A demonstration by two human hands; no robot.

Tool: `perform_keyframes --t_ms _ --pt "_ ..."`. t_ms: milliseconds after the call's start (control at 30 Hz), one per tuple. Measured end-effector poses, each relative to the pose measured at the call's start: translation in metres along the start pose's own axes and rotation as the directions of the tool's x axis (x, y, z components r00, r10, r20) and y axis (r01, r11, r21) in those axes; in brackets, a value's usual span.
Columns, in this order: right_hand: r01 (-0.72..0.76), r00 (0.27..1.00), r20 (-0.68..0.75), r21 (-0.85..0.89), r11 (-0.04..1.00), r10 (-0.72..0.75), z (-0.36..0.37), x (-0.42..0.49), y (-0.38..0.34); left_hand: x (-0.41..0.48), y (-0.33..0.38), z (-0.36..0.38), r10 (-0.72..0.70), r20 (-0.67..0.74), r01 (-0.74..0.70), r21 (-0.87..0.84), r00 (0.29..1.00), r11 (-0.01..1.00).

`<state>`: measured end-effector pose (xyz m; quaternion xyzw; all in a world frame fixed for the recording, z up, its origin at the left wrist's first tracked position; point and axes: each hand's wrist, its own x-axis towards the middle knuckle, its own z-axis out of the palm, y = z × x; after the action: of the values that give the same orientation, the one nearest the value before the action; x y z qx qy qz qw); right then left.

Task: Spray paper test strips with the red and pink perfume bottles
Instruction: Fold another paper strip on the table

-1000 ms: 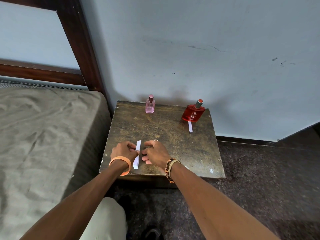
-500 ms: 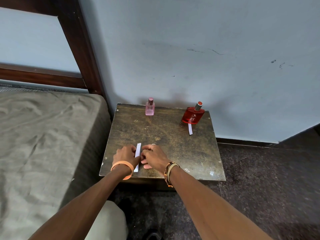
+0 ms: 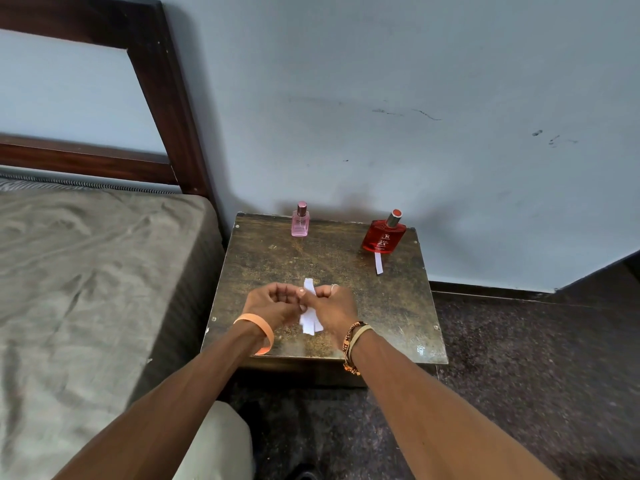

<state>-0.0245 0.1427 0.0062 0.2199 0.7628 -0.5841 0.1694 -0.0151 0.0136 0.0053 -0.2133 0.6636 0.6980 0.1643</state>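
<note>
Reaching in from the bottom edge, two bare forearms meet over the near half of the table (image 3: 388,306), with a knee (image 3: 214,441) in pale cloth below them on the left. The left wrist wears an orange band (image 3: 259,330); the right wrist wears bracelets (image 3: 354,342), one of them beaded.

The left hand (image 3: 273,303) has its fingers curled inward, palm side partly up, and its fingertips press against the strips (image 3: 311,322). The right hand (image 3: 334,306), with a ring (image 3: 333,287) on one finger, is closed in a loose fist beside it, and its thumb and fingers pinch the same paper. The two hands touch each other at the fingers. The strips are white and stand roughly upright between them. One end sticks out above the knuckles, and the lower ends fan apart below, so there is more than one piece. Whether those lower ends touch the tabletop cannot be told.

Farther back on the worn brown top, a loose strip (image 3: 379,263) lies flat, and its far end touches the foot of the red bottle (image 3: 383,235). That bottle stands upright near the back right corner, with a silver collar and a red cap. The pink bottle (image 3: 300,220), smaller and also upright, stands at the back edge left of centre, well apart from the red one.

A bed (image 3: 86,271) with a grey-brown sheet sits to the left of the table, and its dark headboard (image 3: 162,98) rises against the pale blue wall (image 3: 415,98). The dark floor (image 3: 519,375) lies to the right.
</note>
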Motion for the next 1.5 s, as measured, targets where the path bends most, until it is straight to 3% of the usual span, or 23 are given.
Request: perform_keyframes --t_ms 100,200,300,433,633,800,967,1233,1367,1500 --pt "0.104 0.994 -0.011 -0.114 0.988 -0.106 -0.015 -0.002 -0.003 0.000 0.009 0.001 -0.043 -0.054 0.033 -0.187 0.998 0.982" --pt "0.227 0.972 0.116 -0.268 0.936 -0.202 -0.024 -0.009 -0.010 -0.003 0.015 0.008 0.002 0.022 -0.001 -0.078 1.000 0.997" --pt "0.285 0.955 0.163 -0.274 0.919 -0.248 -0.029 -0.019 -0.019 -0.012 0.022 0.020 0.083 -0.029 -0.083 0.000 0.996 0.997" --pt "0.286 0.958 0.059 -0.232 0.929 -0.280 -0.041 -0.028 -0.028 -0.018 0.033 0.020 0.055 -0.109 -0.067 -0.113 0.993 0.991" --pt "0.308 0.950 0.054 -0.302 0.902 -0.307 -0.050 -0.035 -0.038 -0.025 0.041 0.021 0.069 -0.128 -0.095 -0.202 0.989 0.975" --pt "0.349 0.935 0.026 -0.255 0.902 -0.354 -0.050 -0.046 -0.046 -0.029 0.047 0.026 0.100 -0.115 -0.125 -0.233 0.988 0.964" --pt "0.356 0.923 0.010 -0.394 0.847 -0.384 -0.048 -0.046 -0.048 -0.033 0.045 0.027 0.131 -0.127 -0.156 -0.208 0.983 0.966" --pt "0.408 0.854 0.008 -0.631 0.660 -0.520 -0.044 -0.050 -0.047 -0.034 0.043 0.025 0.169 -0.163 -0.187 -0.103 0.972 0.977" --pt "0.424 0.877 0.046 -0.544 0.724 -0.479 -0.043 -0.050 -0.049 -0.031 0.042 0.024 0.169 -0.219 -0.194 -0.098 0.961 0.976" --pt "0.283 0.958 0.102 -0.198 0.938 -0.267 -0.041 -0.051 -0.051 -0.031 0.041 0.023 0.129 -0.176 -0.160 -0.174 0.976 0.972"
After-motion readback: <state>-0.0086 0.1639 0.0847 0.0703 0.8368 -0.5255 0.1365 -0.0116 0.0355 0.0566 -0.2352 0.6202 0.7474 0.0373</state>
